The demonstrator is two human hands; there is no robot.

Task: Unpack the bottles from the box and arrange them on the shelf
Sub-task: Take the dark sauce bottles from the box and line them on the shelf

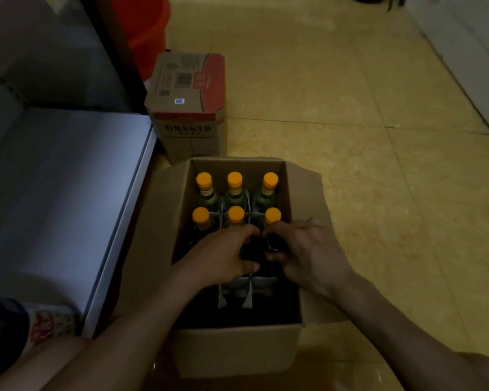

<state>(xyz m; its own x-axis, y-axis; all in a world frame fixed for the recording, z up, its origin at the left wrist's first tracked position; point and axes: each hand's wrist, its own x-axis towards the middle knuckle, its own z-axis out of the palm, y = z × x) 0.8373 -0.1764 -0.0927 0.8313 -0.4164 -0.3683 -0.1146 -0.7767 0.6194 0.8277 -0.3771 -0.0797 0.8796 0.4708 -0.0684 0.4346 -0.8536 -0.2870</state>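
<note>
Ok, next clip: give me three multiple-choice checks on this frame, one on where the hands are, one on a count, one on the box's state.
1. Where are both hands?
A. on the shelf
B. inside the open box
C. on the closed carton

2. How many orange caps show?
A. four
B. nine
C. six

3. How is the box holding the bottles?
A. upright, flaps folded outward
B. taped shut
C. tipped on its side

Answers:
1. B: the left hand and right hand reach into the box, on the near side of the capped bottles.
2. C: the caps stand in two rows of three.
3. A: the top is open, so the caps and dividers show from above.
</note>
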